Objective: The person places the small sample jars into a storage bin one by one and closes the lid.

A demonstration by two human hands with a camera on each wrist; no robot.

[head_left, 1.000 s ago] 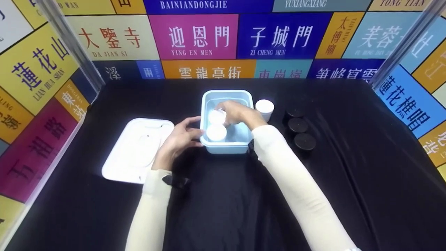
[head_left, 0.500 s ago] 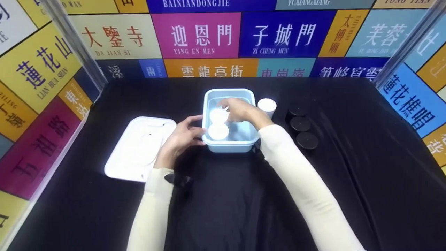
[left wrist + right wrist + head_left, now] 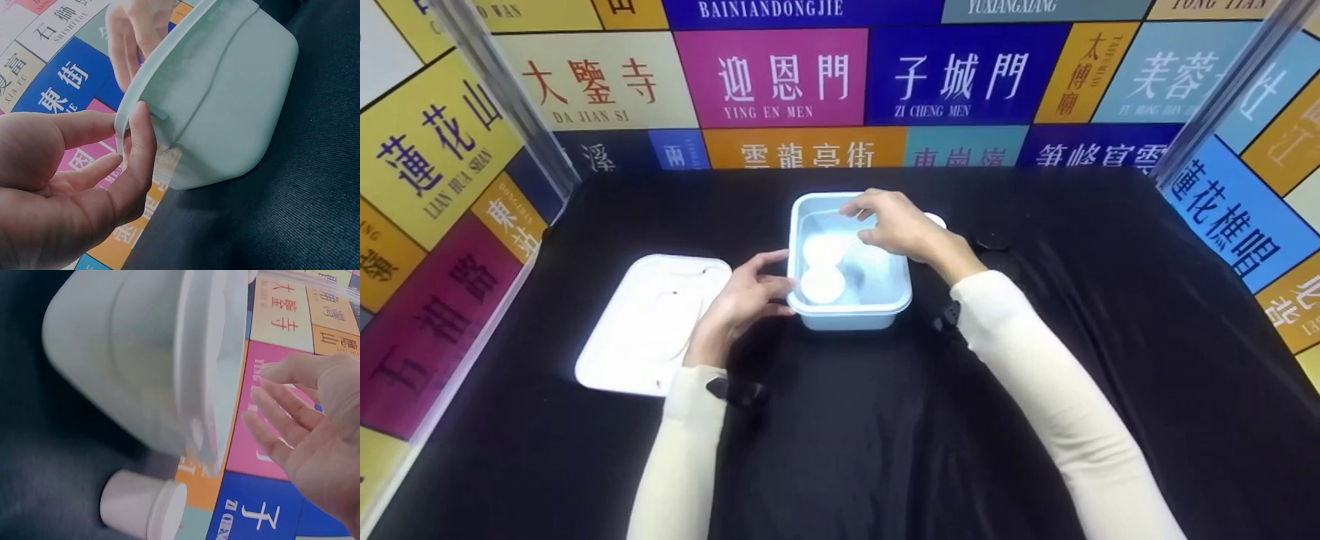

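A pale blue plastic box (image 3: 851, 319) stands in the middle of the black cloth, without its lid. Inside, along its left side, two white jars (image 3: 823, 284) sit one behind the other, their round tops facing up. My left hand (image 3: 742, 300) pinches the box's left rim; the left wrist view shows its fingers (image 3: 143, 135) on the rim. Over the box's right part hovers my right hand (image 3: 896, 223), fingers loosely bent and nothing between them. The right wrist view shows this hand (image 3: 315, 422) above the rim. A third white jar (image 3: 135, 503) stands outside the box, mostly behind the right hand in the head view.
A white rectangular lid (image 3: 645, 330) lies flat left of the box, close to my left forearm. Dark round jars (image 3: 994, 240) stand to the right, partly hidden by my right sleeve. Printed panels (image 3: 780, 79) wall in the back and both sides.
My right hand has let go of the rear white jar in the box and moved up and right. My left hand stays on the box's rim.
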